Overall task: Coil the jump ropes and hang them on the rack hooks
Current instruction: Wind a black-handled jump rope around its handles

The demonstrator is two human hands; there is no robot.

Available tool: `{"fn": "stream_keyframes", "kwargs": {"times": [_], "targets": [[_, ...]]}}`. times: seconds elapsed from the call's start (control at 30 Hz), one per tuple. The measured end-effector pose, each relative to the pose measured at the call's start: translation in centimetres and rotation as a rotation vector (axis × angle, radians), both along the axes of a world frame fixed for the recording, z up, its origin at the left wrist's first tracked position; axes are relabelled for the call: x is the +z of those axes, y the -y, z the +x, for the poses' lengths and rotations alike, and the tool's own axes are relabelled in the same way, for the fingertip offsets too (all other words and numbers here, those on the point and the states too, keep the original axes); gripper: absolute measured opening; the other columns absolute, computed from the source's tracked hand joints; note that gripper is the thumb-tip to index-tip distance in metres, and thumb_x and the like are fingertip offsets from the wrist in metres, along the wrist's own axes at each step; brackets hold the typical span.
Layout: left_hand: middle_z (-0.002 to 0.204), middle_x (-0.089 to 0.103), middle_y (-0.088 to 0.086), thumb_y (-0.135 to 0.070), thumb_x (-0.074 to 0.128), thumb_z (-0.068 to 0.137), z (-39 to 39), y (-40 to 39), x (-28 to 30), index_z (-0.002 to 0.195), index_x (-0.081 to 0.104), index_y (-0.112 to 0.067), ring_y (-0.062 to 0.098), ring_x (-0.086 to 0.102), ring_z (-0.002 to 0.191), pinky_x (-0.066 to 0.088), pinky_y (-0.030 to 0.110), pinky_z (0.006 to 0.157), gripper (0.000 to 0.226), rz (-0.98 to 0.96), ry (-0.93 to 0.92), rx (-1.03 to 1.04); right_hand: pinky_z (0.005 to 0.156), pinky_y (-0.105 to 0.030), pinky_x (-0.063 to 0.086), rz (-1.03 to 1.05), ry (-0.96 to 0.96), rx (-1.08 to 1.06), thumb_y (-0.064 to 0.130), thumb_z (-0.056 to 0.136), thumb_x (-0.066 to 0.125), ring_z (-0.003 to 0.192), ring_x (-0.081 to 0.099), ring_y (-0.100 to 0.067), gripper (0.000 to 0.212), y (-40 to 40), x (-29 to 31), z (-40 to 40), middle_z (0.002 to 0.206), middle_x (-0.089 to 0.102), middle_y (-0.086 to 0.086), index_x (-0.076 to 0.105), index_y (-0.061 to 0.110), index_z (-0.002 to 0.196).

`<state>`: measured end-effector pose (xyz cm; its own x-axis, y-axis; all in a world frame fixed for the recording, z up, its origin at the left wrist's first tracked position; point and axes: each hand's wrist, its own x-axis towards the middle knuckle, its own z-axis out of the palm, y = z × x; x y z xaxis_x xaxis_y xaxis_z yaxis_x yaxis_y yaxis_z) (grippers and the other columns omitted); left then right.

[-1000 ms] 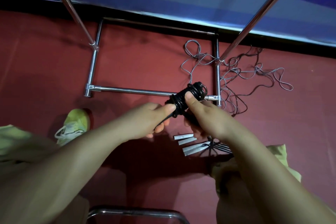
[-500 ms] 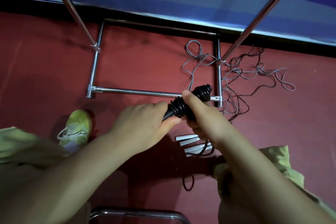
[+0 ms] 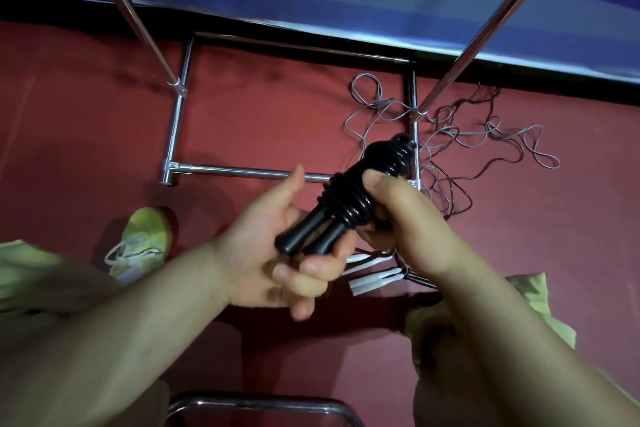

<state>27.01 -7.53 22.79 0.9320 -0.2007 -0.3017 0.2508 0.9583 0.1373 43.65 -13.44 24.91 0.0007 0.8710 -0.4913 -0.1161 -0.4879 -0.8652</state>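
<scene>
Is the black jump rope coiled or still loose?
Coiled: the black jump rope cord wraps tightly around its paired handles, held by both hands.

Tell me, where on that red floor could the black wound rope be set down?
Bare red floor lies inside the chrome rack base, left of the tangled grey and dark ropes. More lies left of the base, above the yellow-green shoe. It is crowded on the right, with the tangle and white handles.

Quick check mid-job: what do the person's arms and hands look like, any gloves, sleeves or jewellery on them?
Both hands, left hand and right hand, are bare: no gloves, rings, watch or wristbands visible. Both forearms are uncovered to the frame edge, no sleeves showing. Fingernails look short and unpainted.
</scene>
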Motion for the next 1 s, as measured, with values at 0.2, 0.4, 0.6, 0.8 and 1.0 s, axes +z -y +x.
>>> {"fn": "stream_keyframes", "kwargs": {"times": [0.2,0.4,0.6,0.8,1.0], "targets": [[0.049,0.042,-0.002,-0.081,0.017,0.078,0.5,-0.1,0.4,0.064,0.062,-0.013,0.005,0.023,0.032,0.032,0.019,0.044,0.082,0.245,-0.455,0.122,0.046,-0.021,0.031,-0.149,0.286,0.196,0.053,0.100,0.029,0.048,0.036,-0.019,0.062,-0.3,-0.7,0.4,0.052,0.044,-0.007,0.053,0.008,0.066],[0.050,0.047,0.002,-0.072,0.015,0.087,0.8,0.1,0.2,0.071,0.058,-0.011,0.006,0.021,0.033,0.029,0.023,0.048,0.076,0.588,-0.622,0.073,0.039,-0.021,0.039,-0.274,0.204,0.167,0.047,0.097,0.041,0.039,0.047,-0.012,0.052,-0.4,-1.2,1.0,0.052,0.059,-0.001,0.062,0.004,0.077],[0.052,0.052,0.002,-0.061,0.019,0.095,1.4,0.3,-0.2,0.073,0.058,-0.013,0.007,0.029,0.032,0.035,0.024,0.050,0.066,0.904,-0.761,0.029,0.043,-0.020,0.038,-0.358,0.299,0.149,0.058,0.088,0.048,0.037,0.047,-0.014,0.056,-0.4,-2.0,1.2,0.046,0.053,-0.004,0.059,0.008,0.064],[0.055,0.057,-0.005,-0.059,0.020,0.095,0.7,-0.3,-1.8,0.074,0.061,-0.016,0.016,0.053,0.058,0.047,0.033,0.069,0.063,1.371,-0.855,-0.055,0.049,-0.019,0.042,-0.278,0.295,0.118,0.053,0.095,0.040,0.044,0.049,-0.014,0.061,-0.4,-1.9,1.0,0.050,0.057,-0.004,0.065,0.001,0.076],[0.079,0.060,0.001,-0.061,0.037,0.086,0.6,-0.3,-1.7,0.080,0.057,-0.018,0.020,0.057,0.075,0.045,0.035,0.071,0.048,1.599,-0.909,-0.148,0.045,-0.026,0.029,-0.312,0.227,0.131,0.057,0.094,0.039,0.041,0.034,-0.011,0.065,-0.1,-2.6,0.7,0.052,0.045,0.003,0.065,-0.002,0.092]]}}
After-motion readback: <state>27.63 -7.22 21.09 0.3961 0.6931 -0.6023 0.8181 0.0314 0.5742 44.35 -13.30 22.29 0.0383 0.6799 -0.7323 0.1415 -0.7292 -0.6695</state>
